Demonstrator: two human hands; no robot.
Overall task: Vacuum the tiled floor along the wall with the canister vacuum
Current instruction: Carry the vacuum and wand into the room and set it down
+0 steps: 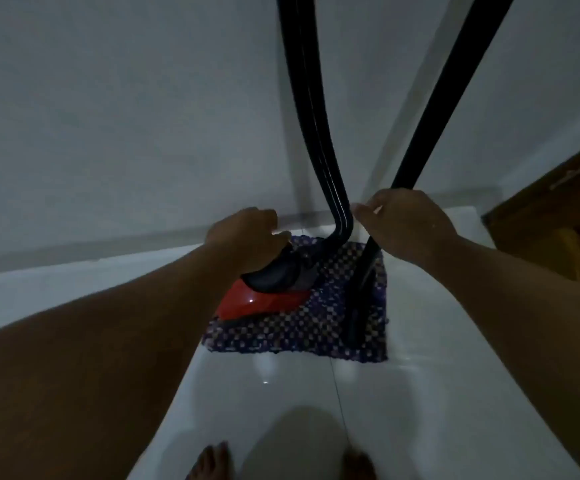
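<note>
Left hand (247, 237) on canister vacuum (264, 292), right hand (410, 226) gripping wand (437, 98)

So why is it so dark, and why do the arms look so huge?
Head view: the room is dim, so the wall looks grey and grainy; only small glints show on the red vacuum and the shiny tiled floor. The wide-angle lens stretches things near the edges, so the forearms balloon. The left hand and right hand look slightly soft.

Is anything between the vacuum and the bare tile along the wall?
Yes: the red canister and the wand's nozzle both sit on a checkered mat lying against the wall. Bare tiled floor begins only past the mat's edges.
</note>
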